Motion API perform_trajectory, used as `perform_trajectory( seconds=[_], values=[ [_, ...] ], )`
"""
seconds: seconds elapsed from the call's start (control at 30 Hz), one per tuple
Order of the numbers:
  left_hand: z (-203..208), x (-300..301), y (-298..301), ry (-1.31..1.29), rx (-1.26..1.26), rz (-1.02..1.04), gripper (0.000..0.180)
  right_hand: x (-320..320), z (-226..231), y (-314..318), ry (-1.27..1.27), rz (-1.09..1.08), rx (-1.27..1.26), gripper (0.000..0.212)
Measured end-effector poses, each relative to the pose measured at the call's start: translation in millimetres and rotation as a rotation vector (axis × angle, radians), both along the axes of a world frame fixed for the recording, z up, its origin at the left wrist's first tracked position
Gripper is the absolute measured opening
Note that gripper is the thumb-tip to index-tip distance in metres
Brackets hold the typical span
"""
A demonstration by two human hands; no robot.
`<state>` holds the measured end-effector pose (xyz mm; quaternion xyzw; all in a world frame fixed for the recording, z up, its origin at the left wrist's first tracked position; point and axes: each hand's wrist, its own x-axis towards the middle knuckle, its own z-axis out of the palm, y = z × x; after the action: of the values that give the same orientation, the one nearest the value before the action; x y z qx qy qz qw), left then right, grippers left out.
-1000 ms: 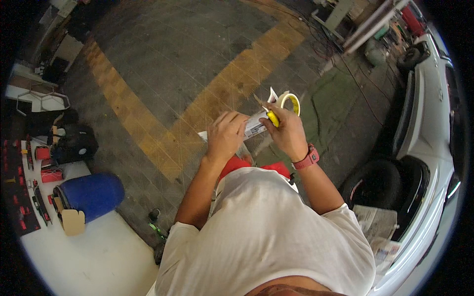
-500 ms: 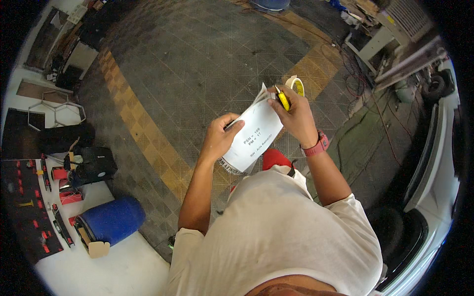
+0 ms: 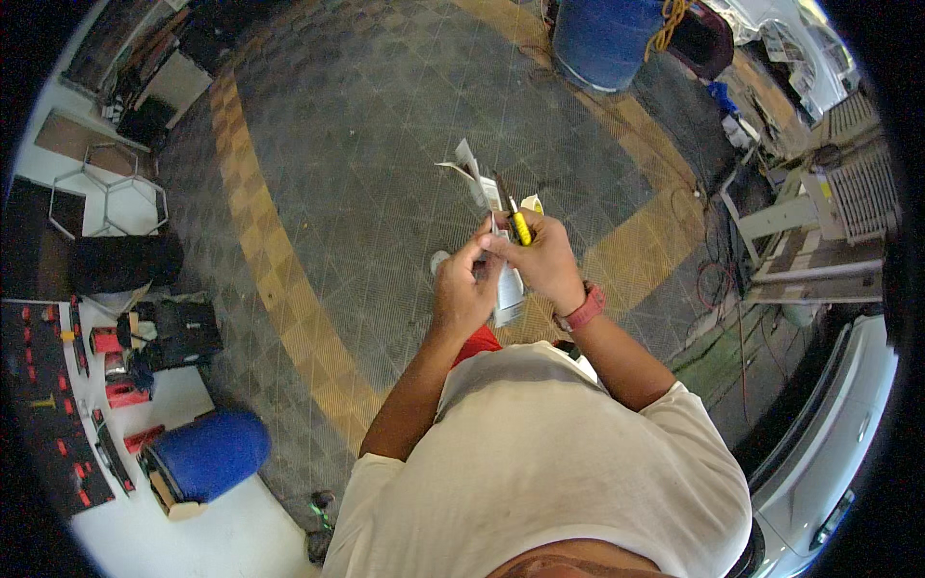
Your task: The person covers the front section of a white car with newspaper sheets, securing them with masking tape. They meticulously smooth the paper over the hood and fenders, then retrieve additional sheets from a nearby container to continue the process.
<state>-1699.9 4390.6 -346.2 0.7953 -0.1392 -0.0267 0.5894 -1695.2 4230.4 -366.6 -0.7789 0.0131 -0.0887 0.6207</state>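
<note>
Both hands are close together in front of my body, gripping several sheets of white paper (image 3: 510,297), now seen nearly edge-on and curled. My left hand (image 3: 465,292) is closed, pinching their near side. My right hand (image 3: 549,262) is closed too, its thumb and fingers meeting the left at the sheets. Held in the right hand is a slim yellow-handled tool (image 3: 521,228) with a dark narrow tip pointing away; its exact kind is unclear. Beyond the right fingers, a roll of tape (image 3: 533,203) shows only in part, mostly hidden by hand and paper.
A blue drum (image 3: 599,43) stands on the tiled floor (image 3: 366,173) at the far right. To the left, a white worktop (image 3: 231,525) bears a blue barrel-shaped container (image 3: 214,455) and a black case (image 3: 183,332). A pale car (image 3: 838,424) stands close at right; hoses lie near it.
The sheets have turned from facing me to nearly edge-on. My hands have drawn together, the right moving left and down toward the left hand. My view has shifted, showing more of the drum.
</note>
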Motion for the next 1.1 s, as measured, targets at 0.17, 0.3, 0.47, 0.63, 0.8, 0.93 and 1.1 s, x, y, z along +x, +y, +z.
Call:
perform_trajectory(
  seconds=[0.17, 0.3, 0.47, 0.63, 0.8, 0.93, 1.1],
  values=[
    [-23.5, 155.5, 40.3, 0.067, 0.071, -0.251, 0.054, 165.8, 8.8, -38.7, 0.26, 0.184, 0.068, 0.02],
    [27.7, 278.8, 53.8, -0.671, 0.496, 0.023, 0.073, 264.3, 52.9, -53.3, 0.391, 0.439, -0.051, 0.021],
    [61.9, 439.6, 33.3, -0.263, 0.408, -0.108, 0.088, 390.8, 73.6, -66.4, 0.281, 0.51, -0.186, 0.023],
    [29.2, 564.3, 5.1, 0.217, 0.196, -0.324, 0.049, 485.5, 39.1, -90.9, -0.07, 0.122, -0.429, 0.031],
    [-23.3, 690.5, -24.6, 0.415, -0.128, -0.133, 0.033, 578.8, 64.7, -113.3, 0.018, -0.145, -0.344, 0.052],
    [-19.4, 781.5, -73.2, 0.579, -0.546, 0.028, 0.035, 661.2, 47.3, -137.8, 0.031, -0.132, -0.336, 0.052],
    [-8.2, 881.7, -126.9, 0.463, -0.556, 0.04, 0.039, 769.4, 44.1, -161.4, -0.04, -0.059, -0.407, 0.051]
  ],
)
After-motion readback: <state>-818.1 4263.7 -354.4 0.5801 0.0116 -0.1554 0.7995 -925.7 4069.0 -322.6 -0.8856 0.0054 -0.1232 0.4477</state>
